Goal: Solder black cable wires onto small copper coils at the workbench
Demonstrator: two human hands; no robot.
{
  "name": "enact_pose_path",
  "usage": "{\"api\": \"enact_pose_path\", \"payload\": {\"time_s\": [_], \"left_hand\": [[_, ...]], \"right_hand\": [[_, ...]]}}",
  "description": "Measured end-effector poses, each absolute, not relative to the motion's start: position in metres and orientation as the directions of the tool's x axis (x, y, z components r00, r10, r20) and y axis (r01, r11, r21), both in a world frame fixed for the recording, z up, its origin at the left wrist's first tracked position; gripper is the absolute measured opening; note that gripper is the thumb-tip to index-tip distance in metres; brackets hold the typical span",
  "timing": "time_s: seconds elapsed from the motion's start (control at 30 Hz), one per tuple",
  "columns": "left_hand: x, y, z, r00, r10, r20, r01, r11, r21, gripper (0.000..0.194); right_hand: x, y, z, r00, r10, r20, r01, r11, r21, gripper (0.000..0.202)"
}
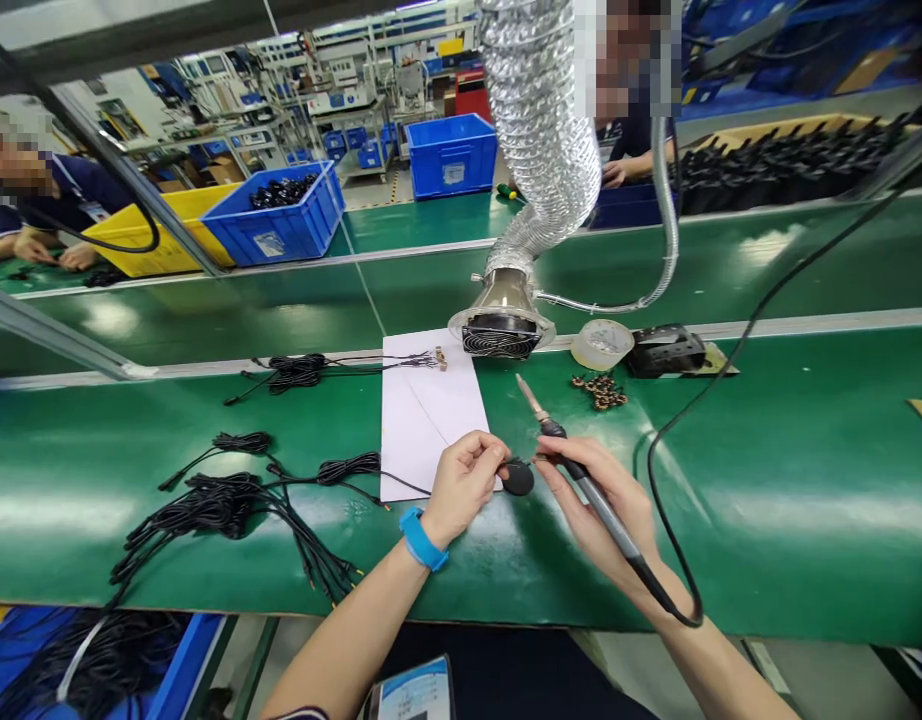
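Observation:
My left hand [468, 482], with a blue wristband, pinches the end of a black cable just left of a round black disc [518, 478]. A soldering iron [600, 508] lies across my right hand [607, 500], its tip pointing up and to the left. The thumb and fingertips of that hand meet around something too small to make out, right beside the disc. Under and behind my left hand is a white sheet [423, 410]. Cables with small metal ends [441, 358] rest on its upper part.
Black cable bundles [221, 505] lie at the left. A fume duct [506, 310] hangs over the sheet. Behind my right hand are small brass-coloured parts [602, 391], a round clear container [602, 344] and a black holder [667, 350]. The iron's cord loops at right. Two people sit across.

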State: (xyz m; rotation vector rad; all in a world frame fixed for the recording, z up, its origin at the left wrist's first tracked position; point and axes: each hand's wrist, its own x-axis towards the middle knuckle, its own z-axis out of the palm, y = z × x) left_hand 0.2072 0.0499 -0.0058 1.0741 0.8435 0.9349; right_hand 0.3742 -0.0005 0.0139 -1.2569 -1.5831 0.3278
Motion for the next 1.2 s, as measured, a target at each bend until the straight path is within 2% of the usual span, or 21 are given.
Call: {"api": "enact_pose_path", "payload": {"time_s": [0.07,0.23,0.3,0.37,0.43,0.5,0.53,0.6,0.67,0.7,0.77,0.9,0.97,1.07,1.13,1.2], "left_hand": [[0.210,0.055,-0.011,0.324,0.939,-0.116,-0.220,0.194,0.956,0.037],[0.213,0.060,-0.012,0.048,0.992,-0.117,-0.299,0.126,0.946,0.038],[0.207,0.051,0.002,0.032,0.995,-0.094,-0.289,0.099,0.952,0.034],[0.192,0.040,0.021,0.121,0.993,0.004,-0.135,0.012,0.991,0.029],[0.167,0.032,0.041,0.327,0.940,0.100,0.179,-0.166,0.970,0.024],[0.133,0.034,0.052,0.474,0.874,0.106,0.521,-0.375,0.767,0.018],[0.114,0.039,0.054,0.454,0.887,0.081,0.672,-0.400,0.623,0.015],[0.076,0.056,0.048,0.333,0.943,-0.009,0.895,-0.313,0.319,0.017],[0.043,0.075,0.036,0.262,0.958,-0.117,0.963,-0.252,0.090,0.023],[0.030,0.082,0.030,0.267,0.949,-0.169,0.964,-0.263,0.047,0.024],[0.009,0.093,0.023,0.335,0.914,-0.227,0.942,-0.332,0.053,0.024],[-0.019,0.101,0.046,0.369,0.919,-0.141,0.930,-0.366,0.046,0.027],[-0.032,0.108,0.073,0.321,0.945,-0.067,0.946,-0.324,-0.022,0.027],[-0.050,0.128,0.111,0.252,0.967,0.034,0.949,-0.240,-0.204,0.024],[-0.059,0.147,0.120,0.207,0.975,0.083,0.938,-0.174,-0.301,0.024],[-0.067,0.167,0.112,0.164,0.984,0.075,0.937,-0.131,-0.325,0.025]], "right_hand": [[0.375,0.000,0.015,0.091,0.822,0.562,0.579,0.415,-0.701,0.025],[0.378,0.002,0.016,0.082,0.790,0.607,0.630,0.431,-0.645,0.023],[0.379,0.003,0.015,0.077,0.788,0.611,0.645,0.428,-0.633,0.023],[0.382,0.006,0.016,0.061,0.774,0.630,0.674,0.434,-0.597,0.023],[0.384,0.010,0.019,0.041,0.745,0.665,0.713,0.444,-0.542,0.024],[0.387,0.015,0.023,0.026,0.713,0.700,0.737,0.459,-0.496,0.025],[0.388,0.017,0.024,0.019,0.701,0.713,0.743,0.467,-0.480,0.026],[0.391,0.021,0.027,0.005,0.690,0.724,0.755,0.472,-0.455,0.028],[0.394,0.024,0.027,-0.006,0.693,0.721,0.784,0.451,-0.426,0.032],[0.396,0.025,0.027,-0.013,0.698,0.716,0.801,0.435,-0.410,0.034],[0.398,0.029,0.028,-0.028,0.703,0.711,0.828,0.415,-0.378,0.039],[0.396,0.042,0.032,-0.085,0.715,0.694,0.848,0.418,-0.327,0.040],[0.387,0.055,0.035,-0.124,0.730,0.672,0.830,0.447,-0.333,0.038],[0.363,0.085,0.032,-0.215,0.731,0.648,0.746,0.551,-0.374,0.034],[0.345,0.109,0.025,-0.284,0.742,0.607,0.709,0.589,-0.389,0.033],[0.327,0.133,0.013,-0.348,0.750,0.563,0.718,0.599,-0.354,0.036]]}}
